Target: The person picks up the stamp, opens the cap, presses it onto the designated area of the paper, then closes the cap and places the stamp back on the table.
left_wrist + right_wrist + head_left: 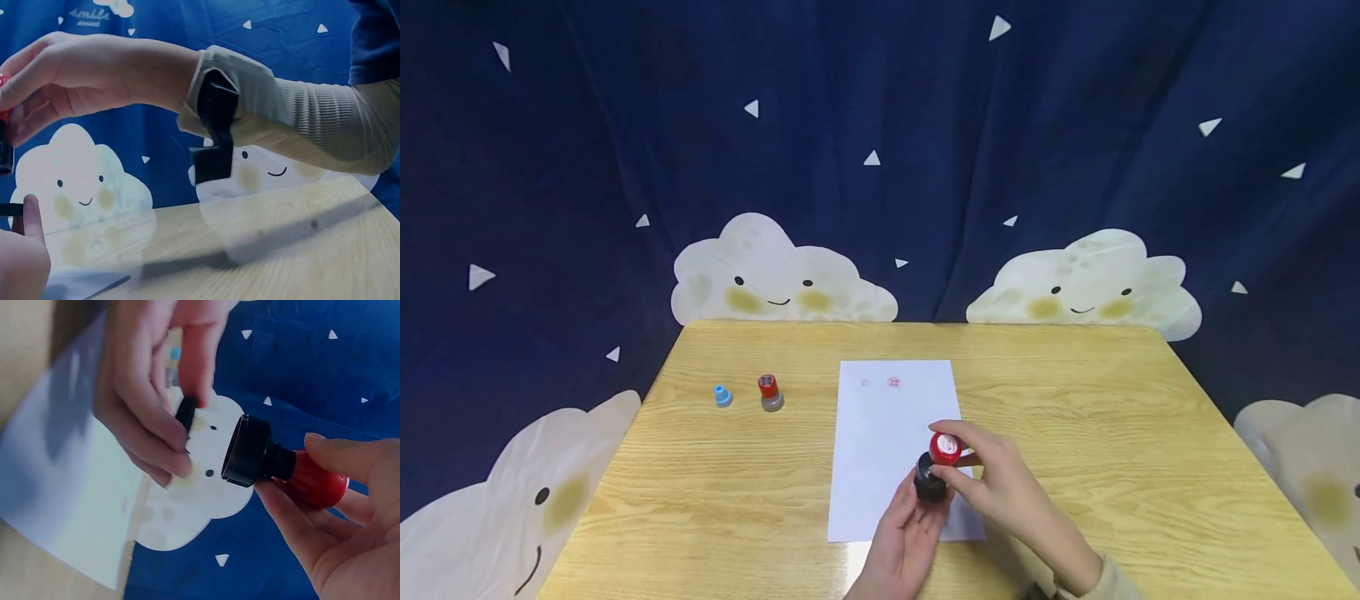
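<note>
My right hand (1003,479) grips the red handle of a round stamp (315,481) between thumb and fingers. Its wide black head (249,450) points toward my left hand. The left hand (910,537) pinches a black stamp cap (185,414), its palm turned up in the head view. A gap separates cap and stamp head in the right wrist view. From above, the red handle top (945,446) partly overlaps the black parts. At the left edge of the left wrist view, the stamp and cap (10,209) are cut off.
White paper (880,467) lies under the hands, with a small faint red imprint (866,383) and a larger round one (894,382) near its top. To its left on the wooden table (700,500) stand a light blue stamp (722,397) and a red-and-grey stamp (771,393).
</note>
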`<state>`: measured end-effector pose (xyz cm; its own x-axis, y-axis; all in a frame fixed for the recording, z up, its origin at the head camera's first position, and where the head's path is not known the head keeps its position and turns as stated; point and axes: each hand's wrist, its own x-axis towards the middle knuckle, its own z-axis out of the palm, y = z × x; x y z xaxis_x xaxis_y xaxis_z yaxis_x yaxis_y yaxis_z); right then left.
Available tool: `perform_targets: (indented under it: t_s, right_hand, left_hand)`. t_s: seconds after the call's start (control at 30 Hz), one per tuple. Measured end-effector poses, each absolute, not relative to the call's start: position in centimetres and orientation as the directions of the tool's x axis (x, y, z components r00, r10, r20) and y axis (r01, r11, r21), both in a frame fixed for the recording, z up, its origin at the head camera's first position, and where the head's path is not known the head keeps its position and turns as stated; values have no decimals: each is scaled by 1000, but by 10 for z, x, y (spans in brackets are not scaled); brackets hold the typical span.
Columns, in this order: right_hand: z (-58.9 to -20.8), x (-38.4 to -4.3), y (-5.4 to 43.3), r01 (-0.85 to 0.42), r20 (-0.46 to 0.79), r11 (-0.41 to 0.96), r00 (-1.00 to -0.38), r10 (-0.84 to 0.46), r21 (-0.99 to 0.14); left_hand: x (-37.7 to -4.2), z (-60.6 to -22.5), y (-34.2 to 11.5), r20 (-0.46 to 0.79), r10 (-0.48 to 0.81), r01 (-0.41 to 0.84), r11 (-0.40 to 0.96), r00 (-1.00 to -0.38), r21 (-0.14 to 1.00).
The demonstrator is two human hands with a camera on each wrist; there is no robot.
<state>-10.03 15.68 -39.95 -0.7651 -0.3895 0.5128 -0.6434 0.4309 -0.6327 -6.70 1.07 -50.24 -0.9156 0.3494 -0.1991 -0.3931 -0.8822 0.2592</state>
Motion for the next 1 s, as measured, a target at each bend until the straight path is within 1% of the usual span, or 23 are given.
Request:
perform_targets:
  t_s: [0.23,0.4,0.57,0.67,0.8,1.0]
  right_hand:
    - [-381,-124,159,-637,515,482,-771,-376,-602]
    - [-371,-151,159,-622,512,516,-781,-357,-589]
    - [-367,-184,156,-582,482,550,-811,-331,-600]
    - [-373,-204,154,-552,467,573,-830,-305,-606]
    - [-392,-229,151,-514,450,601,-851,-271,-612]
    - [-425,-255,150,-411,340,643,-910,-239,-647]
  left_hand:
    - [-66,-502,9,-183,341,-379,-891,-922,251]
    - [-66,-502,9,-180,351,-386,-896,-919,219]
    - [-66,-502,7,-161,355,-385,-894,-921,228]
    - [-66,-502,6,-155,354,-382,-894,-922,233]
    - [-66,-503,6,-160,354,-384,-894,-921,230]
    - [-65,-505,7,-147,372,-399,-872,-917,282]
